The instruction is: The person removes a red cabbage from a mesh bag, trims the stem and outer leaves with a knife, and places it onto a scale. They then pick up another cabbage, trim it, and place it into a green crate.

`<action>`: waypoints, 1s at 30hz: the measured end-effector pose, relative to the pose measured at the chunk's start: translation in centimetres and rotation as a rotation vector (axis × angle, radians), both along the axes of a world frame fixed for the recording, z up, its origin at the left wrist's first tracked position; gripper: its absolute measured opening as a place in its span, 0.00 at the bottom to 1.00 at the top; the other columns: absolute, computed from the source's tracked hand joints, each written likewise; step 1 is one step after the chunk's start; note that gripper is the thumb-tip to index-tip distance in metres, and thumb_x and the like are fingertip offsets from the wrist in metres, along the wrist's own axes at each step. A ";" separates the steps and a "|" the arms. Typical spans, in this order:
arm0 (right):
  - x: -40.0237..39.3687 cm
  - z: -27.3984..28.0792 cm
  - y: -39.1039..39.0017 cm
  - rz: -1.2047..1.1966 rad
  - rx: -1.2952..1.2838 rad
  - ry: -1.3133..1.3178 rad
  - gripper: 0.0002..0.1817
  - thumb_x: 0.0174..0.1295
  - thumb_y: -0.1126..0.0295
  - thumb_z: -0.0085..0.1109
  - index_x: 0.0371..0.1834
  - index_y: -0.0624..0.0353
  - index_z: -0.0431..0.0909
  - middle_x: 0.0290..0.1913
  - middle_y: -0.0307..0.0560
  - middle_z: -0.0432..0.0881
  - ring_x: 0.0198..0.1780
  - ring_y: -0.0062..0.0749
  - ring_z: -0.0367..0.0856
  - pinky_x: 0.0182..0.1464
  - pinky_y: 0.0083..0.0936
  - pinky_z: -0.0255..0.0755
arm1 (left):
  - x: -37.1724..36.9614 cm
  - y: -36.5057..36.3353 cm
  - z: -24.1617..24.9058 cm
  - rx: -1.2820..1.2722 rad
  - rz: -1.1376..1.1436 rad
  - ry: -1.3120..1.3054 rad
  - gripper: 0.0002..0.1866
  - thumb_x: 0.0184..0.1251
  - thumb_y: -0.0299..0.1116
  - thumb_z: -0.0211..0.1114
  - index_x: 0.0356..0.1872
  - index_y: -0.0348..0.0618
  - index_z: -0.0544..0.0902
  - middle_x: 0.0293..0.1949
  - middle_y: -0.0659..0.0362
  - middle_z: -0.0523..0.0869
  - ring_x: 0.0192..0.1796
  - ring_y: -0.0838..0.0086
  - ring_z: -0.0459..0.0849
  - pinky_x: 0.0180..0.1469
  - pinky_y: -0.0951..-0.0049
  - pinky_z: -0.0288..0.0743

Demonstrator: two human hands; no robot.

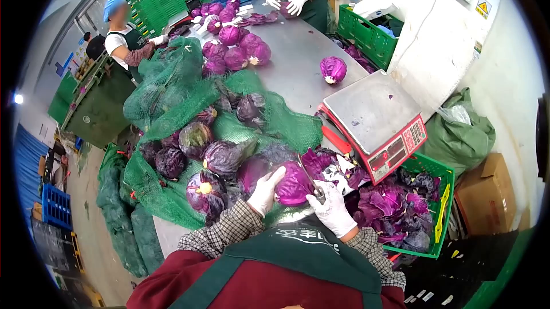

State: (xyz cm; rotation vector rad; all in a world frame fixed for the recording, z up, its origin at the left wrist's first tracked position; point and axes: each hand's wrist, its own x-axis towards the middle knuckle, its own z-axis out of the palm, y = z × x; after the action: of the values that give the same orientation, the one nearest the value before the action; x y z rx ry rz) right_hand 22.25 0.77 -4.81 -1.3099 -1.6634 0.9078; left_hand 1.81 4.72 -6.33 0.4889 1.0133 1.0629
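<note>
In a white glove, my left hand (266,193) is wrapped against the left side of a purple cabbage (294,185). My right hand (332,207), also gloved, is closed on a knife (307,174) whose narrow blade lies along the cabbage's right side. The handle is hidden in my fingers. Several untrimmed cabbages (223,157) with dark outer leaves lie to the left on a green mesh bag (157,186). Loose purple and white leaf pieces (338,170) are just beyond my right hand.
A red scale (372,111) stands on the metal table (298,51), near a single cabbage (333,70). Below it, a green crate (448,194) holds cut leaves. Trimmed cabbages (235,58) are piled farther back. Two co-workers stand at the table's far sides.
</note>
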 end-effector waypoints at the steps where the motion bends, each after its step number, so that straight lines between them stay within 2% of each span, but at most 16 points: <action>1: 0.1 0.1 0.0 0.015 0.075 -0.044 0.17 0.58 0.73 0.65 0.50 0.65 0.77 0.40 0.52 0.78 0.42 0.42 0.79 0.47 0.33 0.75 | 0.1 -0.2 0.6 0.043 0.023 0.008 0.22 0.72 0.36 0.63 0.61 0.32 0.74 0.52 0.54 0.85 0.48 0.73 0.85 0.52 0.73 0.81; 3: 0.1 0.6 -0.1 0.042 0.228 -0.123 0.13 0.58 0.76 0.63 0.46 0.64 0.78 0.38 0.51 0.78 0.39 0.42 0.79 0.44 0.32 0.74 | 0.0 -0.2 1.3 0.106 0.035 0.023 0.21 0.73 0.34 0.62 0.61 0.31 0.74 0.52 0.54 0.84 0.50 0.74 0.84 0.53 0.74 0.80; 4: 0.0 1.2 0.0 0.027 0.206 -0.110 0.09 0.57 0.78 0.61 0.41 0.63 0.78 0.35 0.51 0.78 0.38 0.43 0.79 0.42 0.33 0.74 | -0.2 -0.3 1.4 0.129 0.037 0.035 0.21 0.74 0.34 0.62 0.61 0.31 0.74 0.52 0.54 0.84 0.51 0.74 0.84 0.54 0.74 0.80; 7: 0.2 2.8 0.5 0.003 0.340 -0.197 0.12 0.56 0.76 0.62 0.45 0.60 0.80 0.38 0.49 0.81 0.36 0.43 0.84 0.37 0.33 0.80 | -0.7 -0.5 3.0 0.198 0.004 0.010 0.21 0.73 0.34 0.62 0.62 0.32 0.74 0.54 0.55 0.83 0.52 0.74 0.83 0.57 0.73 0.78; 11: 0.1 4.8 0.9 0.035 0.421 -0.169 0.12 0.54 0.77 0.62 0.44 0.61 0.80 0.38 0.49 0.81 0.38 0.42 0.84 0.38 0.32 0.80 | -1.5 0.1 4.1 0.267 -0.035 -0.001 0.23 0.72 0.33 0.63 0.63 0.33 0.74 0.56 0.56 0.82 0.55 0.74 0.81 0.61 0.72 0.75; 12: 0.0 5.6 1.0 0.019 0.494 -0.230 0.12 0.53 0.79 0.62 0.43 0.61 0.79 0.37 0.48 0.80 0.37 0.43 0.82 0.37 0.33 0.79 | -1.6 0.0 4.7 0.273 -0.030 0.004 0.23 0.72 0.33 0.63 0.63 0.33 0.74 0.56 0.56 0.82 0.56 0.74 0.81 0.61 0.71 0.74; 15: 1.0 7.1 1.4 -0.082 0.386 -0.076 0.09 0.56 0.82 0.58 0.40 0.63 0.77 0.34 0.53 0.78 0.34 0.46 0.79 0.37 0.38 0.75 | -2.6 -0.1 5.1 0.276 -0.050 0.026 0.29 0.67 0.35 0.68 0.65 0.33 0.71 0.58 0.54 0.81 0.58 0.70 0.80 0.64 0.68 0.73; 16: 2.0 7.3 2.6 -0.113 0.563 -0.141 0.09 0.57 0.83 0.56 0.41 0.64 0.77 0.34 0.54 0.78 0.34 0.46 0.79 0.38 0.37 0.75 | -3.2 -0.2 5.2 0.285 -0.080 0.024 0.30 0.66 0.35 0.69 0.66 0.33 0.71 0.59 0.53 0.81 0.59 0.70 0.80 0.64 0.68 0.73; 19: 4.8 7.0 5.0 -0.258 0.292 -0.199 0.12 0.59 0.78 0.62 0.46 0.65 0.77 0.35 0.52 0.79 0.38 0.39 0.81 0.42 0.30 0.76 | -4.1 -0.7 5.4 0.273 -0.199 -0.065 0.39 0.61 0.40 0.72 0.70 0.34 0.66 0.61 0.51 0.79 0.62 0.67 0.79 0.67 0.64 0.71; 21: 4.6 6.6 5.0 -0.200 0.164 -0.019 0.14 0.58 0.75 0.65 0.48 0.64 0.78 0.36 0.50 0.79 0.39 0.36 0.81 0.44 0.28 0.76 | -4.0 -0.9 5.8 0.295 -0.278 -0.181 0.41 0.60 0.41 0.73 0.71 0.34 0.65 0.62 0.51 0.78 0.63 0.66 0.78 0.68 0.64 0.70; 22: 4.4 6.7 5.2 -0.166 0.105 0.071 0.16 0.58 0.74 0.67 0.49 0.63 0.79 0.36 0.49 0.80 0.40 0.35 0.81 0.46 0.27 0.76 | -3.7 -0.9 5.8 0.303 -0.273 -0.155 0.44 0.58 0.44 0.74 0.72 0.35 0.64 0.62 0.51 0.78 0.64 0.67 0.77 0.69 0.64 0.68; 23: 3.9 6.8 4.6 -0.097 0.123 -0.023 0.21 0.57 0.70 0.70 0.54 0.62 0.79 0.42 0.47 0.82 0.43 0.32 0.81 0.49 0.27 0.75 | -3.3 -0.9 5.9 0.316 -0.248 -0.130 0.45 0.57 0.42 0.75 0.72 0.35 0.63 0.64 0.51 0.76 0.65 0.68 0.75 0.70 0.65 0.67; 25: 2.2 8.0 3.4 0.036 0.045 0.020 0.28 0.57 0.67 0.72 0.61 0.64 0.76 0.48 0.48 0.83 0.46 0.32 0.81 0.51 0.27 0.75 | -2.5 -0.7 6.8 0.404 -0.170 0.114 0.53 0.48 0.47 0.80 0.72 0.32 0.62 0.64 0.49 0.76 0.64 0.65 0.77 0.68 0.63 0.70; 27: 1.1 7.0 3.2 0.084 -0.086 0.057 0.32 0.56 0.64 0.73 0.63 0.66 0.75 0.51 0.50 0.83 0.48 0.32 0.81 0.53 0.29 0.75 | -2.3 -0.5 7.1 0.547 -0.157 0.264 0.54 0.45 0.40 0.83 0.73 0.33 0.60 0.65 0.48 0.74 0.65 0.65 0.75 0.69 0.63 0.68; 28: 0.3 6.7 3.1 0.080 -0.018 0.037 0.32 0.57 0.62 0.73 0.61 0.67 0.76 0.47 0.51 0.84 0.45 0.29 0.81 0.50 0.27 0.75 | -2.2 -0.6 7.3 0.612 -0.163 0.307 0.55 0.44 0.39 0.83 0.73 0.33 0.59 0.66 0.47 0.73 0.66 0.64 0.74 0.70 0.63 0.67; 30: 0.5 8.1 3.3 0.185 -0.181 0.103 0.31 0.58 0.60 0.72 0.60 0.68 0.76 0.45 0.51 0.83 0.43 0.27 0.80 0.47 0.25 0.74 | -2.5 -0.5 8.0 0.725 -0.189 0.403 0.58 0.43 0.38 0.83 0.75 0.33 0.55 0.67 0.45 0.71 0.68 0.62 0.71 0.71 0.62 0.64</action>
State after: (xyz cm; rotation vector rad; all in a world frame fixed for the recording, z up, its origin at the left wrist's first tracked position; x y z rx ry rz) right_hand 22.74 4.11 3.32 -1.2177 -1.6727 1.2402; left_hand -0.68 4.24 1.63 1.4061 0.8779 1.1691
